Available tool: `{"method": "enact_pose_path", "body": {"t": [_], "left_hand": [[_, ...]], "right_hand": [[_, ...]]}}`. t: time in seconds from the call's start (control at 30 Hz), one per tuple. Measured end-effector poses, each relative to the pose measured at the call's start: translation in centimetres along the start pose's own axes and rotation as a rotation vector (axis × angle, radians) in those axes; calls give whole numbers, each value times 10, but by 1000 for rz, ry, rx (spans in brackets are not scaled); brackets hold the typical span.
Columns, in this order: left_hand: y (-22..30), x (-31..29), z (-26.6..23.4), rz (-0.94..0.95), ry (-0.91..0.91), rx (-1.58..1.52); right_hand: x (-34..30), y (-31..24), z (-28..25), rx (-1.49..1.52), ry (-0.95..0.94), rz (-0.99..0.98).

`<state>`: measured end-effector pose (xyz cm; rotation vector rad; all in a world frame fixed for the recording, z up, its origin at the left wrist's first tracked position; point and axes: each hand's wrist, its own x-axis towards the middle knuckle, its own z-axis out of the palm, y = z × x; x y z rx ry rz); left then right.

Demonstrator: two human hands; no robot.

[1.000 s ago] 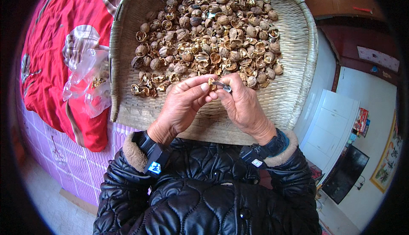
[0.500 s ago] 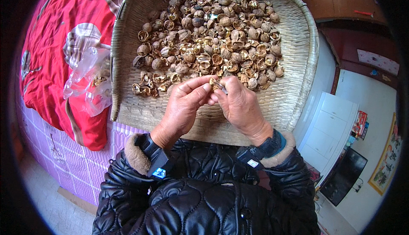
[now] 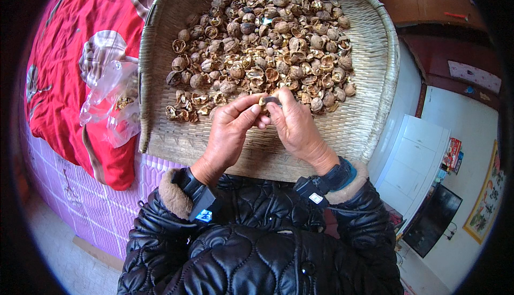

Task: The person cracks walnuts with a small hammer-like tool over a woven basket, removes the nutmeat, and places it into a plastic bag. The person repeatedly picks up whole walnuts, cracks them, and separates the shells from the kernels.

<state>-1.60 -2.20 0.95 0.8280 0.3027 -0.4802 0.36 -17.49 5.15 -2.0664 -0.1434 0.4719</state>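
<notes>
My left hand (image 3: 229,132) pinches a small walnut piece (image 3: 262,102) between thumb and fingertips, over the near part of a woven basket (image 3: 369,114). Against that piece lies a short, dark, flat blade (image 3: 273,100), gripped in my right hand (image 3: 300,129) with the thumb along it. Its handle, if any, is hidden in the fist. Just beyond both hands spreads a heap of walnuts (image 3: 234,71), some whole, many cracked into shells and bits. A smaller group of broken shells (image 3: 184,114) lies left of my left hand.
A clear plastic bag (image 3: 110,105) with some walnut bits inside rests on a red patterned quilt (image 3: 59,81) left of the basket. Under it is a purple bedcover (image 3: 80,193). To the right stand a white cabinet (image 3: 415,150) and a dark television (image 3: 436,217).
My right hand has turned and shifted slightly left, so more of the blade shows. The walnut piece has moved a little left with my left fingertips.
</notes>
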Motion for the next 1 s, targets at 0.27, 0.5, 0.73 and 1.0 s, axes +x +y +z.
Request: {"method": "enact_pose_path", "body": {"t": [0.27, 0.5, 0.73, 1.0], "left_hand": [[-1, 3, -4, -81, -48, -129], [4, 5, -6, -185, -71, -241], [5, 8, -7, -236, -36, -247], [-4, 6, -10, -215, -86, -176]], "right_hand": [[3, 5, -8, 291, -137, 208], [1, -1, -11, 266, -143, 128], [3, -9, -22, 55, -34, 40], [5, -4, -10, 163, -121, 177]]}}
